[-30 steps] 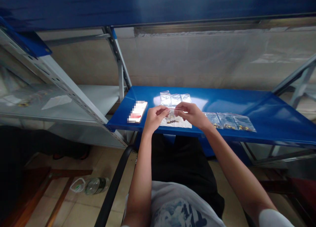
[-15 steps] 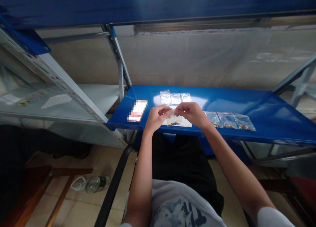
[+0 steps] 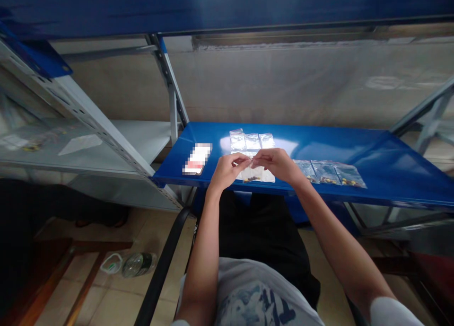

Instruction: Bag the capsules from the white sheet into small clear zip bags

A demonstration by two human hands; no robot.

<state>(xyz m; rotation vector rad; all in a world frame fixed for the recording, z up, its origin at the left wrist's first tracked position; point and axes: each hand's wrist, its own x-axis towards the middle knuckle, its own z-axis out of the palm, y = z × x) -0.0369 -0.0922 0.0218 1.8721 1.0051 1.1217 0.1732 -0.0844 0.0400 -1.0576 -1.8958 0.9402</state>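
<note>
Near the front edge of the blue shelf, my left hand [image 3: 227, 171] and my right hand [image 3: 276, 164] meet with fingertips pinched together at the top edge of a small clear plastic bag [image 3: 252, 175]. Small dark and yellow pieces gather at its bottom; their kind is too small to make out. Something pale and flat lies under or behind the bag. Just beyond my hands, several clear bags [image 3: 252, 141] lie in a row. To the right, more clear bags [image 3: 326, 173] hold similar yellow and dark pieces, the nearest partly hidden by my right wrist.
A phone-like object [image 3: 197, 159], blurred out, lies left of my hands on the blue shelf [image 3: 340, 144]. A grey shelf [image 3: 131, 151] with a white sheet [image 3: 81, 144] adjoins at left. An upper blue shelf [image 3: 227, 9] hangs overhead. A plastic bottle [image 3: 138, 264] lies on the floor.
My left hand has shifted slightly to the right along the bag's top, and the fingertips are closer together. The other bags have not moved.
</note>
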